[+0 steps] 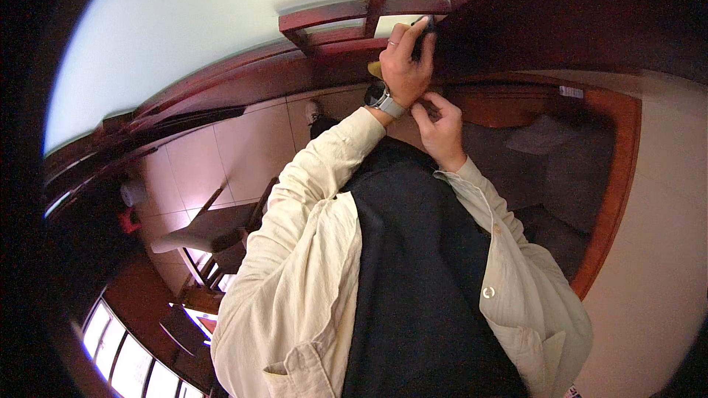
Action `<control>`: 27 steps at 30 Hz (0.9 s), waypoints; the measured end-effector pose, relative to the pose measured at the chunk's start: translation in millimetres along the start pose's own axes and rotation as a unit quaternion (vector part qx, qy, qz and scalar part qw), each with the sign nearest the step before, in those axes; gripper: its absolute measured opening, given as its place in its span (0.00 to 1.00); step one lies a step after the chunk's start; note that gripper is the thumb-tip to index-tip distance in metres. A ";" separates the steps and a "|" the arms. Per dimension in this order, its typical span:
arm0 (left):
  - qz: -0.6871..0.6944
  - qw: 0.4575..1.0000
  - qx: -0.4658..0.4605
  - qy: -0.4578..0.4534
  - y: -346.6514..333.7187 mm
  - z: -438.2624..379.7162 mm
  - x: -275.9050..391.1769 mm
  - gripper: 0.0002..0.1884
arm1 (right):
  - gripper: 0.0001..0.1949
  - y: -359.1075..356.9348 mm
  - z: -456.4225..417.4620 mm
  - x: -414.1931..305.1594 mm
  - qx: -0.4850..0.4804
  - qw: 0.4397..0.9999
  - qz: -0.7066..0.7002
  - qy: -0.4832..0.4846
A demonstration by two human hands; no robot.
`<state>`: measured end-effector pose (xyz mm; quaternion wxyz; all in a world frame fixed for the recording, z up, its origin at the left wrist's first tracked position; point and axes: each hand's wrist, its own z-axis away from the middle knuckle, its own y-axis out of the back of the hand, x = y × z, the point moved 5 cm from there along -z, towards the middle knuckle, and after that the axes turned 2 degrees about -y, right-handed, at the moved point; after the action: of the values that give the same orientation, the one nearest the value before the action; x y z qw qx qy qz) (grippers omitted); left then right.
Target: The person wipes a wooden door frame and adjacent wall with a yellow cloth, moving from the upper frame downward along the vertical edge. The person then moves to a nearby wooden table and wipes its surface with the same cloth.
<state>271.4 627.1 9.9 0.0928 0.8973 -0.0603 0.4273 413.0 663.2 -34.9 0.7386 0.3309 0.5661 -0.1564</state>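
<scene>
My left hand [408, 66], with a ring and a wristwatch [381, 100], is raised to a dark red wooden lattice frame [337, 11] with frosted panes [221, 5]. Between its fingertips is a small dark object [430, 25], held against the small pane [395, 26] near the frame's right corner; its exact kind is unclear. Behind that hand a yellowish thing [375, 69] shows in part. My right hand [442, 130] hovers just below the left wrist. Its fingers are loosely curled, thumb and forefinger slightly apart, and nothing shows in them.
A wooden-framed sofa [625, 188] with dark grey cushions [575, 166] stands to the right. On the left are a chair [204, 237] and a red item [130, 221] on the tiled floor [249, 149]. A shoe [313, 112] shows below the frame. Bright windows [133, 362] lie at lower left.
</scene>
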 end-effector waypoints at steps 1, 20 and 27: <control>0.001 1.000 -0.005 0.003 0.0 5.7 -8.4 0.14 | 0.12 -2.9 0.8 -0.8 -0.009 1.000 0.002 -0.002; 0.217 0.947 -0.010 0.235 -3.7 6.7 -11.0 0.10 | 0.09 6.7 7.4 9.7 0.010 0.999 0.049 -0.016; 0.088 0.993 0.011 0.083 -0.5 -4.9 12.9 0.12 | 0.09 9.3 7.2 15.2 0.017 0.997 0.072 -0.016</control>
<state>275.8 628.3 22.9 0.0497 0.8508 -0.1261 0.5076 428.6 667.4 -45.2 0.7510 0.3805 0.5266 -0.1179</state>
